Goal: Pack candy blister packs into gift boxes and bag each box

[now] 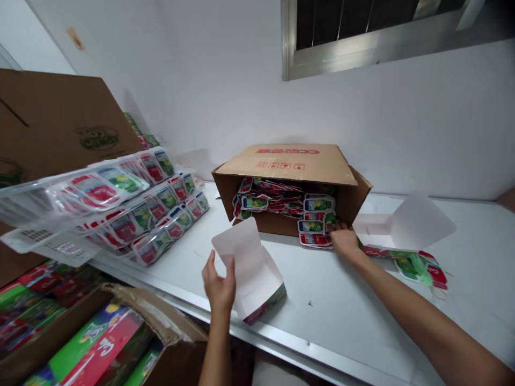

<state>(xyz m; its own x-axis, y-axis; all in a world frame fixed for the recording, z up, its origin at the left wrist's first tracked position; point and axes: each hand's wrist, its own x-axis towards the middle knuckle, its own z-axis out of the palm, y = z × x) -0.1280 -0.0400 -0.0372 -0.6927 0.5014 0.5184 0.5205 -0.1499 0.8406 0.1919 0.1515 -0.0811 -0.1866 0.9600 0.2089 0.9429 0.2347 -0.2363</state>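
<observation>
My left hand (219, 281) has its thumb and fingers apart, beside a small open display box (257, 279) with a white inside and a raised flap. Nothing shows between those fingers. At the mouth of a brown carton (289, 161) lying on its side, my right hand (341, 238) has its fingers closed on the edge of some flat red and green packets (316, 230). These jut out over the carton's lower edge. Many more packets (277, 198) lie piled inside the carton. My right fingertips are partly hidden by the packets.
Clear plastic trays of packets (156, 214) stand stacked at left before a big carton (60, 118). Lower left, an open carton (169, 321) holds printed boxes. Another open white-lined box (378, 230) and loose packets (422, 269) lie right on the white table (341, 305).
</observation>
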